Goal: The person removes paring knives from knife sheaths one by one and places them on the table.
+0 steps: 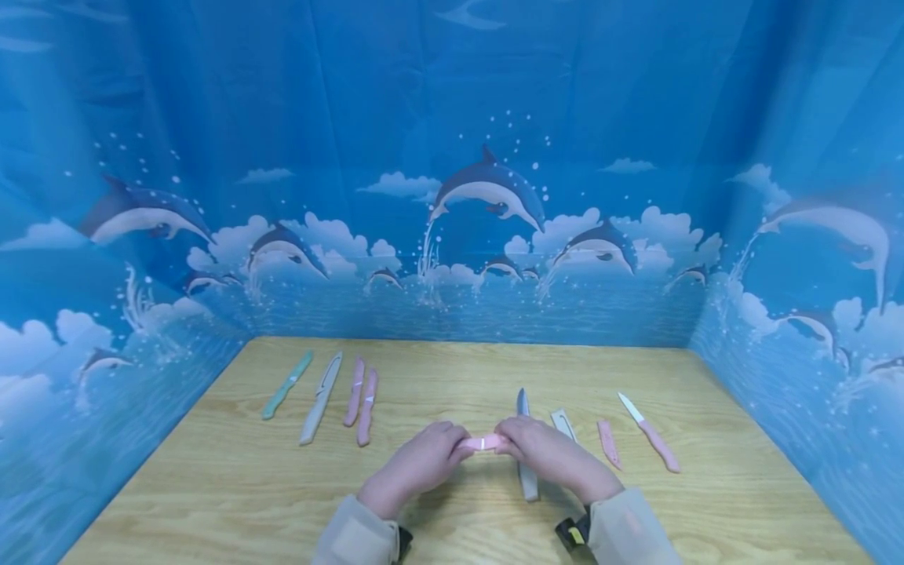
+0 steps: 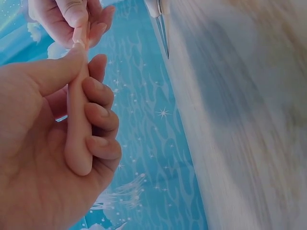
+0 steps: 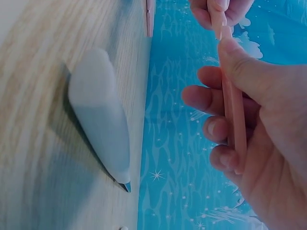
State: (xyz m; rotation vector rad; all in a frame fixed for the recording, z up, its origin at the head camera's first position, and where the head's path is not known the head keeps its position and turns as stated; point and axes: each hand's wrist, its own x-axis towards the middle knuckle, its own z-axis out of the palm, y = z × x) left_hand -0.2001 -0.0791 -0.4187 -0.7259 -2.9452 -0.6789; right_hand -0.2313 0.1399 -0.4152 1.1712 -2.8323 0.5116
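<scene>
A pink paring knife [image 1: 483, 443] is held level above the table between both hands, its sheath over the blade. My left hand [image 1: 427, 457] curls its fingers round the rounded handle [image 2: 79, 124]. My right hand [image 1: 547, 451] grips the flat pink sheath [image 3: 233, 110], its thumb close to the joint with the handle. A narrow white band shows between the two hands in the head view. Beneath the right hand lies an unsheathed knife with a whitish handle [image 1: 528, 484]; the forearm and hand hide its middle.
Right of the hands lie a white sheath [image 1: 563, 424], a loose pink sheath [image 1: 609, 445] and a bare pink-handled knife [image 1: 658, 445]. At left lie a green knife [image 1: 287, 385], a whitish knife [image 1: 321, 399] and two pink knives [image 1: 367, 408]. Dolphin-print curtains [image 1: 452, 314] edge the wooden table [image 1: 233, 486].
</scene>
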